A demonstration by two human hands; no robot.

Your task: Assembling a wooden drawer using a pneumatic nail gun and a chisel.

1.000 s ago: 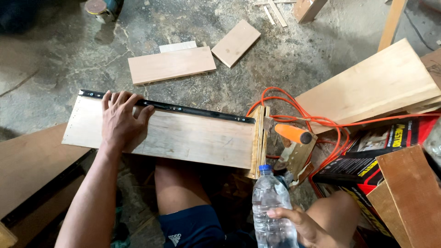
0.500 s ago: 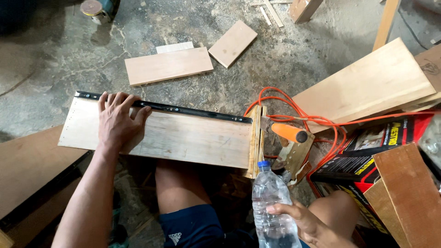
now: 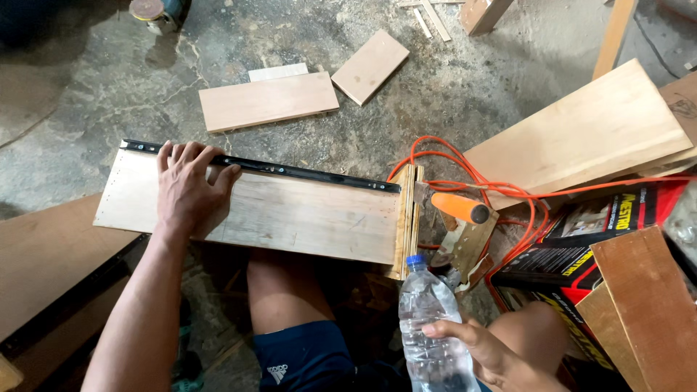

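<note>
My left hand [image 3: 187, 190] lies flat, palm down, on a long plywood panel [image 3: 305, 214] that rests across my knee. A black metal slide rail [image 3: 290, 170] runs along the panel's far edge, and my fingertips touch it. A plywood end piece [image 3: 408, 218] stands at the panel's right end. My right hand [image 3: 485, 352] grips a clear plastic water bottle [image 3: 428, 327] with a blue cap, held upright at the lower right, close to the end piece.
An orange cable [image 3: 472, 181] loops on the concrete floor by an orange-handled tool [image 3: 457, 208]. Loose boards [image 3: 268, 100] lie farther off, a large board [image 3: 595, 134] at right, a red and black box [image 3: 581, 232] beside my right knee, and a brown panel [image 3: 43, 254] at left.
The view has shifted slightly. My left hand stays on the panel and my right hand keeps holding the bottle in about the same place.
</note>
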